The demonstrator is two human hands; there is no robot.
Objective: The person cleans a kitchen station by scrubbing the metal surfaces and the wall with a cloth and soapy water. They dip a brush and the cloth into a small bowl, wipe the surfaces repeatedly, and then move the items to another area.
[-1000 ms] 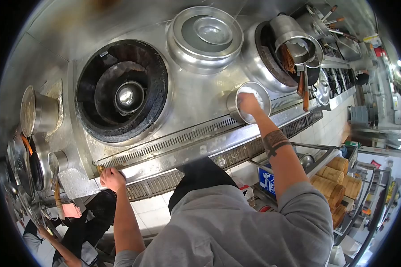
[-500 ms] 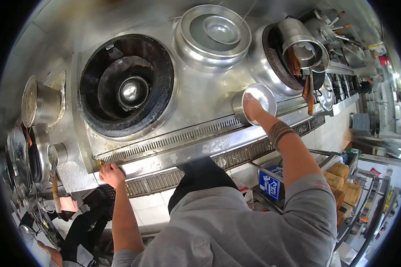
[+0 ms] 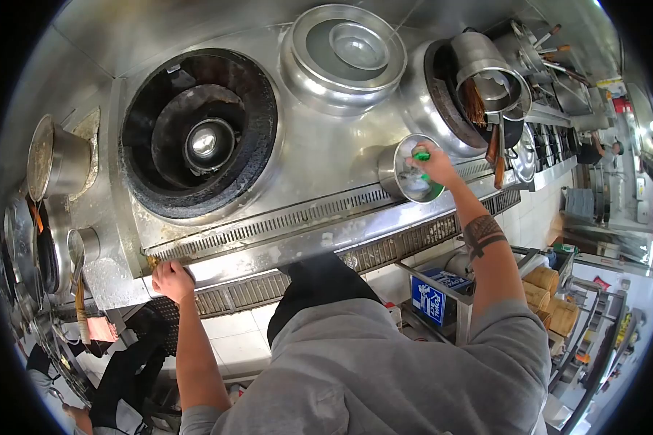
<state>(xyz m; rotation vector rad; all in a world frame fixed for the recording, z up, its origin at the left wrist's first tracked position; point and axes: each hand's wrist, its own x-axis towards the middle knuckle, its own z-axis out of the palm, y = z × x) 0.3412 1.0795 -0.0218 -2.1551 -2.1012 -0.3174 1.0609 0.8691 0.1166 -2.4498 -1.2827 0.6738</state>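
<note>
My right hand [image 3: 437, 168] is at the mouth of a tilted steel pot [image 3: 392, 172] on the stove top, its fingers closed on a green scouring pad [image 3: 421, 155]. More green shows low on the pot's inner wall. At the front left, my left hand [image 3: 173, 281] rests with curled fingers over the metal front edge of the stove [image 3: 228, 264]. A small yellowish-brown scrap [image 3: 152, 262] lies just beyond those fingers.
A wide black wok burner [image 3: 261, 156] opens at left. Behind stands a steel basin [image 3: 343, 94] holding water and a bowl [image 3: 358, 46]. Pots and a bristle brush [image 3: 474, 101] sit on the right burner. Another person's dark-clothed legs [image 3: 127, 373] show at lower left.
My right hand has come up from inside the pot to its mouth, and the green pad now shows in its fingers. My left hand stays at the stove edge; the view has shifted slightly.
</note>
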